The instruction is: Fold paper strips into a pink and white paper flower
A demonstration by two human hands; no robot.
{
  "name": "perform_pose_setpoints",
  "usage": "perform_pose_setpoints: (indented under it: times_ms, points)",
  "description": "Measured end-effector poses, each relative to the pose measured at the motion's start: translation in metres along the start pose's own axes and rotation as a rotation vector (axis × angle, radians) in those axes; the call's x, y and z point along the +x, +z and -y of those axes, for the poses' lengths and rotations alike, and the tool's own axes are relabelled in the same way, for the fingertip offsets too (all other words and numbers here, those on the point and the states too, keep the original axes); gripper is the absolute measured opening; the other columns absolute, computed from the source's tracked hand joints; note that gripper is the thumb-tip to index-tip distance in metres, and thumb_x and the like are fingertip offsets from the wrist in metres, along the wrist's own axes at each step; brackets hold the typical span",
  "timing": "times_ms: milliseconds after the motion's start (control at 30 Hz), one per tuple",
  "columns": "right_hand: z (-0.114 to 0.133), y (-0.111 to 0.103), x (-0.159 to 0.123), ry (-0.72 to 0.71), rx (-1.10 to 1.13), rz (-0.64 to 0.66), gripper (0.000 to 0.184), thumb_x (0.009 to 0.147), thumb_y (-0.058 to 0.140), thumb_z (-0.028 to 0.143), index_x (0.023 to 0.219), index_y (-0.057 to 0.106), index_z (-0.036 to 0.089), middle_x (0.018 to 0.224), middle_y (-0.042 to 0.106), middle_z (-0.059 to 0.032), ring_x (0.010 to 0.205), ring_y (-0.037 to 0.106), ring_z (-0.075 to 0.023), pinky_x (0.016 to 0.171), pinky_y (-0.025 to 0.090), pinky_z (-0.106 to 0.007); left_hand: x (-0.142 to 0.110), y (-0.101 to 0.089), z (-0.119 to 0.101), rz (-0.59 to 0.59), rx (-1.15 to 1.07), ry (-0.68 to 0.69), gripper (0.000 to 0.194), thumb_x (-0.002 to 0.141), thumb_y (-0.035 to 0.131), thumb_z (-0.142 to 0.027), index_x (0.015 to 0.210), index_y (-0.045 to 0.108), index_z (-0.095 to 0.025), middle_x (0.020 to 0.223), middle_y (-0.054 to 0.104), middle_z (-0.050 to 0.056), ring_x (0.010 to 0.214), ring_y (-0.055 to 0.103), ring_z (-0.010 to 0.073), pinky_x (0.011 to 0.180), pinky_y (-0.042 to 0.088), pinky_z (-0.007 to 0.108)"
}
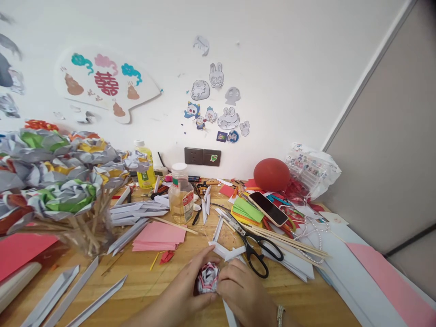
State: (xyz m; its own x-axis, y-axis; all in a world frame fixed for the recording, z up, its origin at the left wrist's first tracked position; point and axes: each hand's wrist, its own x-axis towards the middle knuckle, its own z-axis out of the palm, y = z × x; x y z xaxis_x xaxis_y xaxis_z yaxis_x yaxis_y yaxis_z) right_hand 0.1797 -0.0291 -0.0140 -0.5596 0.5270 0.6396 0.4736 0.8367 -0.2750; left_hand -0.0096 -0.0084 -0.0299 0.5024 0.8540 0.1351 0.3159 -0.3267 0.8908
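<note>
A small paper flower, rolled from white and pink paper, sits in my left hand, whose thumb and fingers curve round it. My right hand presses against the flower's right side with bent fingers, pinching at its edge. White folded paper strips stick out beyond my hands, and another white strip runs below my right hand. Black-handled scissors lie just beyond my right hand. Pink paper sheets are stacked to the far left of my hands.
Finished paper flowers on sticks crowd the left side. A glue jar and a yellow bottle stand at the back. A phone rests on coloured paper near wooden sticks. A red balloon sits by the wall.
</note>
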Motion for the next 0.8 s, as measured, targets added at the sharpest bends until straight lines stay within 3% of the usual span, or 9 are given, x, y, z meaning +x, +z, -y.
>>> perform_pose_setpoints:
  times_ms: [67, 200, 333, 567, 800]
  points:
    - [0.001, -0.001, 0.000, 0.006, 0.044, -0.009, 0.017, 0.090, 0.042, 0.014, 0.079, 0.054, 0.019, 0.080, 0.060, -0.0036, 0.075, 0.048, -0.0160, 0.067, 0.042, -0.027, 0.001, 0.000, 0.000, -0.005, 0.008, 0.016, 0.078, 0.064, 0.067, -0.013, 0.133, 0.033, -0.025, 0.122, 0.058, 0.007, 0.116, 0.051, 0.0252, 0.104, 0.035, 0.037]
    - [0.004, -0.001, 0.002, 0.175, 0.193, -0.079, 0.009, 0.085, 0.054, 0.021, 0.077, 0.054, 0.019, 0.077, 0.059, -0.0020, 0.077, 0.051, -0.0155, 0.071, 0.041, -0.027, 0.001, -0.001, -0.004, 0.005, 0.016, 0.019, 0.074, 0.068, 0.066, -0.015, 0.132, 0.032, -0.025, 0.124, 0.057, 0.007, 0.117, 0.050, 0.0244, 0.103, 0.035, 0.037]
    - [0.003, 0.003, 0.002, 0.291, 0.229, -0.063, 0.009, 0.078, 0.062, 0.013, 0.073, 0.055, 0.018, 0.073, 0.058, -0.0006, 0.074, 0.052, -0.0145, 0.070, 0.041, -0.025, 0.002, 0.000, -0.003, 0.024, 0.013, 0.058, 0.075, 0.067, 0.065, -0.011, 0.133, 0.030, -0.026, 0.122, 0.059, 0.006, 0.114, 0.053, 0.0226, 0.103, 0.035, 0.035]
    - [-0.001, 0.004, -0.002, 0.226, 0.231, -0.025, 0.007, 0.083, 0.056, 0.019, 0.077, 0.059, 0.019, 0.077, 0.060, -0.0025, 0.077, 0.054, -0.0162, 0.072, 0.043, -0.026, 0.002, 0.002, 0.005, 0.001, 0.056, 0.067, 0.076, 0.067, 0.065, -0.014, 0.133, 0.030, -0.024, 0.123, 0.058, 0.009, 0.114, 0.052, 0.0257, 0.101, 0.037, 0.038]
    - [-0.005, 0.011, -0.003, 0.301, 0.224, -0.037, 0.006, 0.077, 0.062, 0.018, 0.072, 0.058, 0.019, 0.074, 0.059, -0.0014, 0.075, 0.056, -0.0158, 0.069, 0.044, -0.025, 0.005, 0.000, 0.001, -0.003, 0.027, 0.181, 0.073, 0.069, 0.067, -0.015, 0.130, 0.031, -0.030, 0.118, 0.060, 0.005, 0.110, 0.055, 0.0238, 0.099, 0.039, 0.035]
